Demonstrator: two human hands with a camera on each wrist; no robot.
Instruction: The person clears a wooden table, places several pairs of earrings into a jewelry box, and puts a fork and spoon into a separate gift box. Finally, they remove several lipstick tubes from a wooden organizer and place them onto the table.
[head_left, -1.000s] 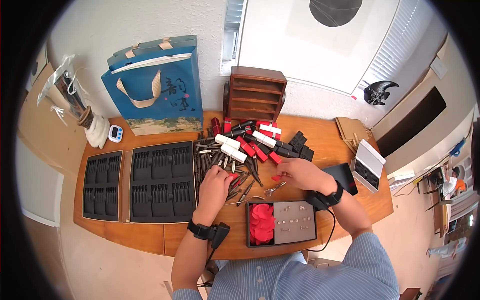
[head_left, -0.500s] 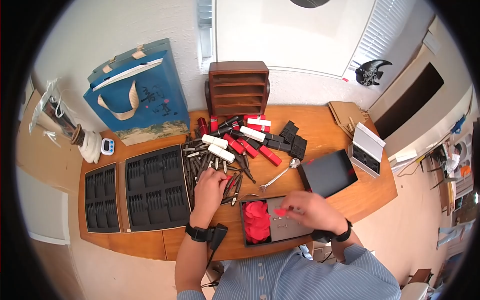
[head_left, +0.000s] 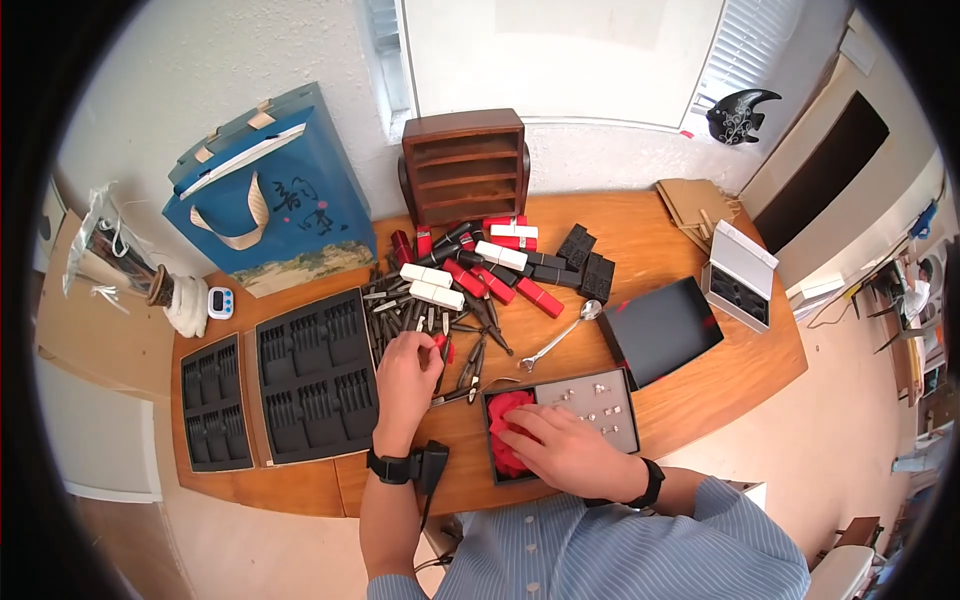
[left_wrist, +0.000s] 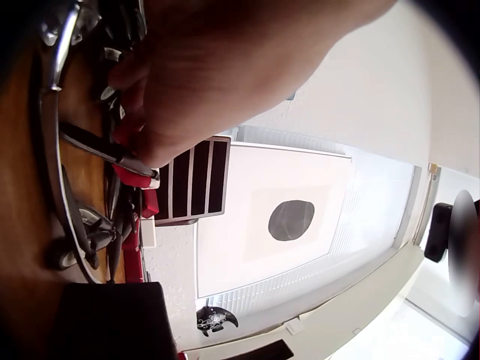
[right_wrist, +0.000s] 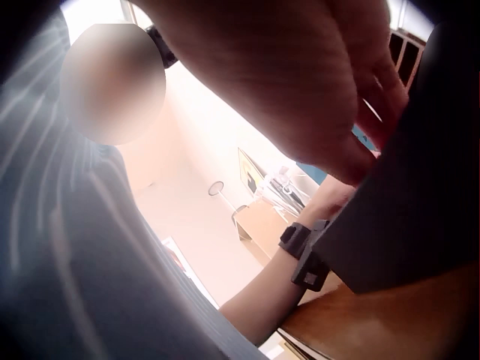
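Note:
In the head view my right hand (head_left: 565, 450) lies over the left compartment of a black box (head_left: 637, 440), fingers extended onto red petals (head_left: 505, 405). The box's other compartment has a grey pad (head_left: 565, 385) bearing several small shiny jewellery pieces (head_left: 600, 388). To the left, my left hand (head_left: 405, 385) hovers low over a pile of dark pen-like tools (head_left: 465, 375) and pinches a red petal (head_left: 443, 347) at its fingertips. In the left wrist view, a dark pen-like tool (left_wrist: 105, 148) crosses beside the thumb. The right fingertips are partly hidden among the petals.
Open black trays (head_left: 315, 370) stand at the left. Red, white and black tubes (head_left: 500, 255) lie behind the pile, before a small wooden shelf (head_left: 465, 170). A silver spoon (head_left: 560, 335) and a black box lid (head_left: 660, 330) are right of centre; a blue bag (head_left: 275, 200) stands behind.
My right hand has carried a red petal from near the spoon across the grey pad into the petal compartment. My left hand has stayed by the pile with its petal. The head view has shifted.

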